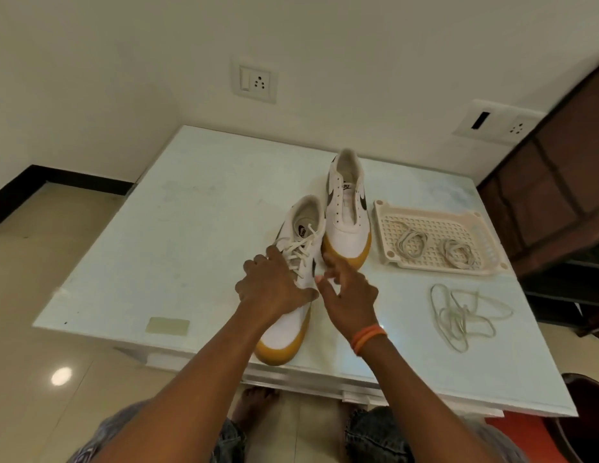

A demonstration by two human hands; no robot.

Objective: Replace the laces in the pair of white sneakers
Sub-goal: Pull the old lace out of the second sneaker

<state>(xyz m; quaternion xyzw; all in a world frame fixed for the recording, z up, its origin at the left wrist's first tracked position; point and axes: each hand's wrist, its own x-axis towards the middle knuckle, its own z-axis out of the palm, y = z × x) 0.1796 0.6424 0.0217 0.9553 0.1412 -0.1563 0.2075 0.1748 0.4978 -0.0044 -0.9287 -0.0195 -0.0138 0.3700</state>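
Resting on the laced sneaker, the left hand lies over its middle with fingers curled down onto the upper beside the laces, while the right hand hovers just right of the same shoe with fingers spread and loose, holding nothing; an orange band circles that wrist. This near sneaker points its tan toe at the near edge of the table, close to the lip. Right of it, near the table's near right part, a loose lace lies in a tangle, apart from both shoes. Left of the sneaker the tabletop stretches bare to its left edge, save for a pale patch of tape by the near rim. Farther back, the second sneaker stands without laces, its toe just beside the first shoe's right side. To its right, almost touching, a cream perforated tray holds two coiled laces, and its far right corner reaches close to the table's right edge. Beyond the table's far edge the wall carries a socket plate.
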